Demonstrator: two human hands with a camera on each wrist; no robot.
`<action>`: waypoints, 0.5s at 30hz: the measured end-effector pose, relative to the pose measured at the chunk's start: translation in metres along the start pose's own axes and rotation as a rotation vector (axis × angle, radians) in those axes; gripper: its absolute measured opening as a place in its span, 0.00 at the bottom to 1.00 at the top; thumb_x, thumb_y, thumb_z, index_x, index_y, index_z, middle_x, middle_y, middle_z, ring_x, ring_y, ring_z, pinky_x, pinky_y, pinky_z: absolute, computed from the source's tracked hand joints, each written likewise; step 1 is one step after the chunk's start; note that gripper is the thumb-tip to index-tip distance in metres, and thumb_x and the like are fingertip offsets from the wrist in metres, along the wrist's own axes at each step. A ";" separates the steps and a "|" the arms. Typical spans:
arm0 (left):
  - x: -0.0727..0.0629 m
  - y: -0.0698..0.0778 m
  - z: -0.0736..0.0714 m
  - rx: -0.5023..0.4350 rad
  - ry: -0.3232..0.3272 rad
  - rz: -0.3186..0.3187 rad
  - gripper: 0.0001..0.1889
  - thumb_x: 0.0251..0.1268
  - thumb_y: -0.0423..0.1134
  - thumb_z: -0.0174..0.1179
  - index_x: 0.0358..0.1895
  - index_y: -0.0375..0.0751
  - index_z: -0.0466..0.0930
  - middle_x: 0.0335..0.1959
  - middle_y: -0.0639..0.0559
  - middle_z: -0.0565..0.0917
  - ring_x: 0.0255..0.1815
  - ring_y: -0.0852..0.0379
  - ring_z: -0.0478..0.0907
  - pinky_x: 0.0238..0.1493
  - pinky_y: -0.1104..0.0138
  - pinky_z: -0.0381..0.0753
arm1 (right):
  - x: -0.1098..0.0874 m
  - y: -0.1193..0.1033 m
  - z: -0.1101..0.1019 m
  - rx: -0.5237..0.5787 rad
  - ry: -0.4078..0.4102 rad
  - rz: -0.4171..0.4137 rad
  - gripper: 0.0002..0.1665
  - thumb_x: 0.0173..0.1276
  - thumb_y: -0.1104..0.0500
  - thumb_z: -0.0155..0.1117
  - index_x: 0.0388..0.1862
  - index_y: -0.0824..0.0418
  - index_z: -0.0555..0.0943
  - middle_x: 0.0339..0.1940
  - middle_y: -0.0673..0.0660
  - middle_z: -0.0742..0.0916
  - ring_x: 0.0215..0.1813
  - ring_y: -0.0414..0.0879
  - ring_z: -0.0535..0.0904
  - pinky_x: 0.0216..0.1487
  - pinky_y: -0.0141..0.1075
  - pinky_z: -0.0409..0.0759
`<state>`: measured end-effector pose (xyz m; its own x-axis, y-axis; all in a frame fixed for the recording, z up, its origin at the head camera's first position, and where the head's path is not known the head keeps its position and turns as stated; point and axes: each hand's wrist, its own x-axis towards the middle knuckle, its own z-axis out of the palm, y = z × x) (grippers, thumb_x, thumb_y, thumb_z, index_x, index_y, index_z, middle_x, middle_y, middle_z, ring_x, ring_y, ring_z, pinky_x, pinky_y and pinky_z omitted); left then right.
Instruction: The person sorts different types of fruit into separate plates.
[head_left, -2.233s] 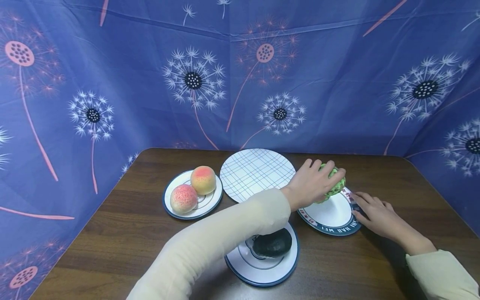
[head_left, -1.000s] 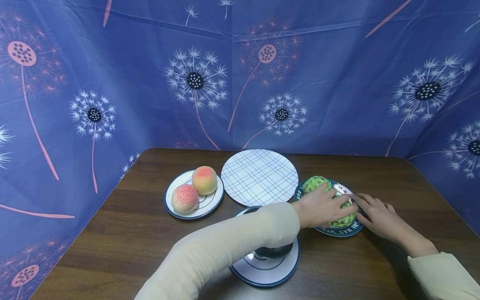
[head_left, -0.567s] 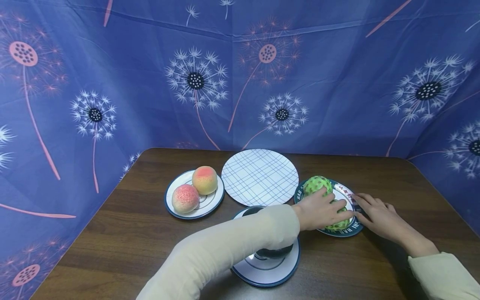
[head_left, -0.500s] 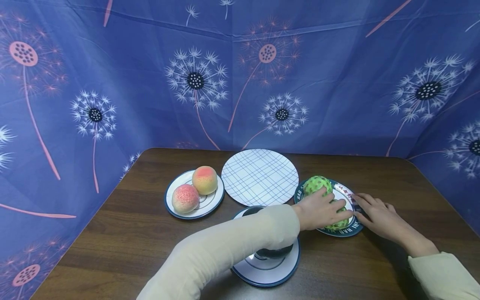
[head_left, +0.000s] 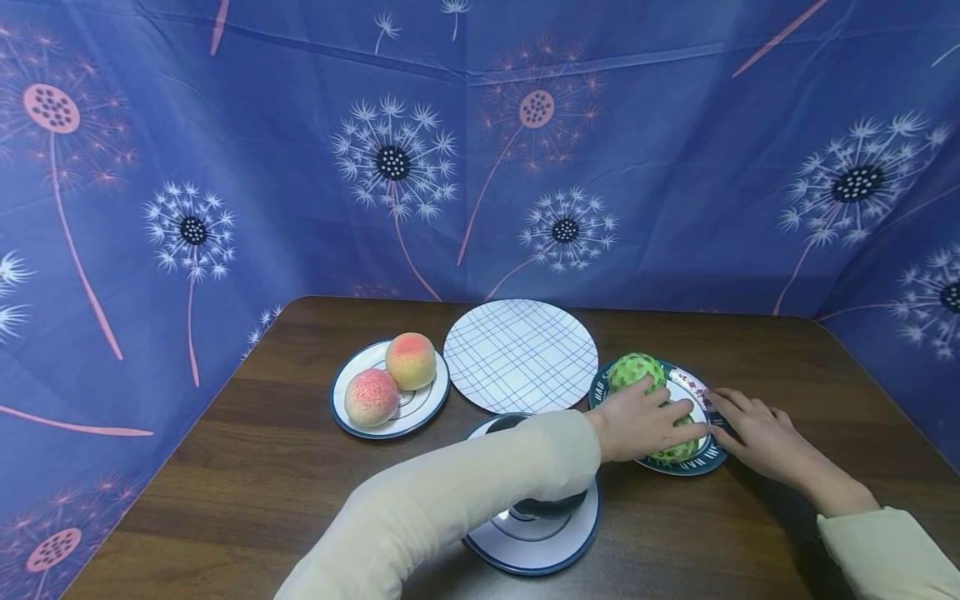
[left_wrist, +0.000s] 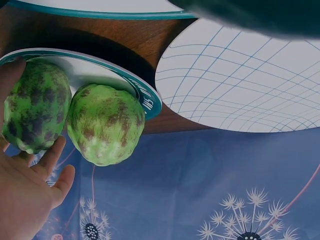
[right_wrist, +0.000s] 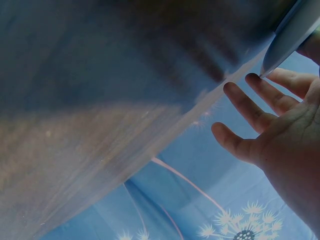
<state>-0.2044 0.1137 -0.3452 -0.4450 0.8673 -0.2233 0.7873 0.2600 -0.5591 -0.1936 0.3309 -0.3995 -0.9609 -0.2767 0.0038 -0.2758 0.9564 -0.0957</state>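
Two bumpy green custard apples, the far one (head_left: pixel 636 372) and the near one (head_left: pixel 677 451), sit on a plate with a dark green lettered rim (head_left: pixel 701 463) at the right. My left hand (head_left: pixel 647 421) reaches across and holds the near one, fingers spread over its top. In the left wrist view the near custard apple (left_wrist: pixel 39 105) has dark patches and lies between fingers and thumb, beside the far custard apple (left_wrist: pixel 106 125). My right hand (head_left: pixel 768 446) touches the plate's right rim with its fingertips, the fingers fairly straight; in the right wrist view they meet the plate edge (right_wrist: pixel 287 45).
Two peaches (head_left: pixel 372 397) lie on a blue-rimmed plate (head_left: pixel 345 421) at the left. A large checked white disc (head_left: pixel 517 354) lies at the back middle. In front, a blue-rimmed plate (head_left: pixel 525 557) bears dark, smooth oval things (head_left: pixel 551 505), partly under my left sleeve. A dandelion-patterned curtain (head_left: pixel 660 167) hangs behind the table.
My left hand has brought the raised custard apple down onto the near side of the plate, then shifted it slightly. Over the last half second both hands stay still.
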 end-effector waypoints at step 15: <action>-0.010 -0.013 -0.002 -0.038 0.002 -0.040 0.40 0.64 0.53 0.50 0.72 0.62 0.34 0.73 0.53 0.49 0.71 0.55 0.53 0.71 0.60 0.55 | -0.002 0.000 -0.002 0.019 0.009 -0.016 0.34 0.64 0.51 0.56 0.63 0.69 0.63 0.59 0.73 0.69 0.57 0.72 0.65 0.48 0.72 0.59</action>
<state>-0.2089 0.1024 -0.3344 -0.4755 0.8567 -0.2001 0.7847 0.3102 -0.5366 -0.1922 0.3317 -0.3979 -0.9567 -0.2908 0.0144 -0.2905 0.9500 -0.1148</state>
